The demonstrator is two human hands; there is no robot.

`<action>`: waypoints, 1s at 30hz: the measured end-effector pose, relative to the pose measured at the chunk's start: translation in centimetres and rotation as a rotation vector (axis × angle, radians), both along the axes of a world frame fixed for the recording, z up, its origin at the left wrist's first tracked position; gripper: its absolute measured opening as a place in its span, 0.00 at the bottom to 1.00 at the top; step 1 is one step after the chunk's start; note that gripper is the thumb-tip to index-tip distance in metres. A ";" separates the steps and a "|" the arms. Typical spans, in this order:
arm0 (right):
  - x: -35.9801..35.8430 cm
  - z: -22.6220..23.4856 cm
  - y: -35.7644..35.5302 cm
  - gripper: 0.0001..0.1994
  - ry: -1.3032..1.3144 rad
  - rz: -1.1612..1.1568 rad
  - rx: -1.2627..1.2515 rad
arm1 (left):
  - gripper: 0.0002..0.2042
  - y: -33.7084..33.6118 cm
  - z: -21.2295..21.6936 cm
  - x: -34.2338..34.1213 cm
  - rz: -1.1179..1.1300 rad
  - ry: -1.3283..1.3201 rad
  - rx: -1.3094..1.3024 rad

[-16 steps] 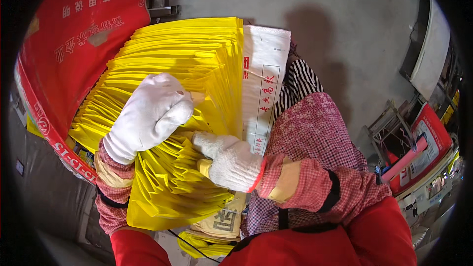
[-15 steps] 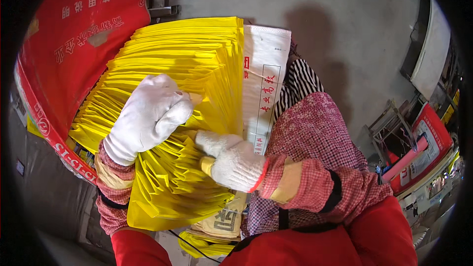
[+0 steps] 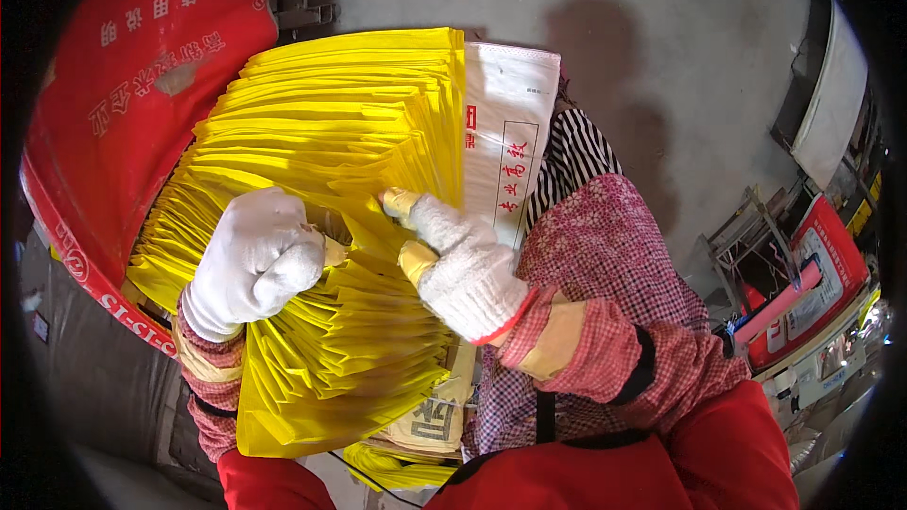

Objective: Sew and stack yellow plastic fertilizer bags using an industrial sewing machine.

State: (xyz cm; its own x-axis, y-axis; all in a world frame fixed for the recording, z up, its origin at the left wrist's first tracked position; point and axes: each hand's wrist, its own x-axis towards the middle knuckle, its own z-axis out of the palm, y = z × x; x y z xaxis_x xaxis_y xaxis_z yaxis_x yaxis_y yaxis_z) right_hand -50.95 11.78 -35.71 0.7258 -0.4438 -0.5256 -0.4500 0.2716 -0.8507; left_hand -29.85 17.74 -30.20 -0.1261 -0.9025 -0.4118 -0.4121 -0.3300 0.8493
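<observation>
A thick stack of folded yellow fabric sheets (image 3: 312, 113) lies fanned out in front of me, its edges overlapping in rows. My left hand (image 3: 257, 264), in a white glove, rests over the left middle of the stack with its fingers curled in. What they hold, if anything, is hidden. My right hand (image 3: 453, 260) wears a white knit glove with tan-wrapped fingertips. Its index finger and thumb are apart, the index fingertip at a raised fold of the sheets. Between the hands, the nearer sheets bunch up and bend toward me.
A white printed sack (image 3: 510, 132) lies under the stack's right edge. Red printed sheeting (image 3: 179, 57) hangs at the left. My patterned apron (image 3: 605, 255) covers my lap. A metal frame and a red and white panel (image 3: 822, 274) stand at the right, beyond the grey floor (image 3: 699, 57).
My left hand has moved down and left. My right hand has shifted up and slightly right, its index finger and thumb now apart. More sheets lie folded over toward me.
</observation>
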 end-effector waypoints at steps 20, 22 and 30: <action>1.1 1.8 -0.8 0.23 -0.069 0.677 0.244 | 0.14 -1.4 -2.6 0.0 0.016 -0.038 -0.034; 0.9 1.7 -0.4 0.23 -0.106 0.645 0.221 | 0.11 -1.4 -3.0 -0.5 0.020 -0.057 -0.071; 0.3 1.5 0.2 0.19 -0.079 0.522 0.240 | 0.11 -1.5 -1.5 -0.7 -0.014 -0.141 0.006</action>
State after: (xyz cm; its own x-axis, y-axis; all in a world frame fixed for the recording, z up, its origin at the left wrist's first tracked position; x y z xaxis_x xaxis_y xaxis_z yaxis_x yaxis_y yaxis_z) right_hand -50.65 11.99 -34.16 0.8575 0.1088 -0.5028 -0.5141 0.2199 -0.8291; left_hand -30.53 16.27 -31.72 -0.0792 -0.8986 -0.4316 -0.5314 -0.3282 0.7810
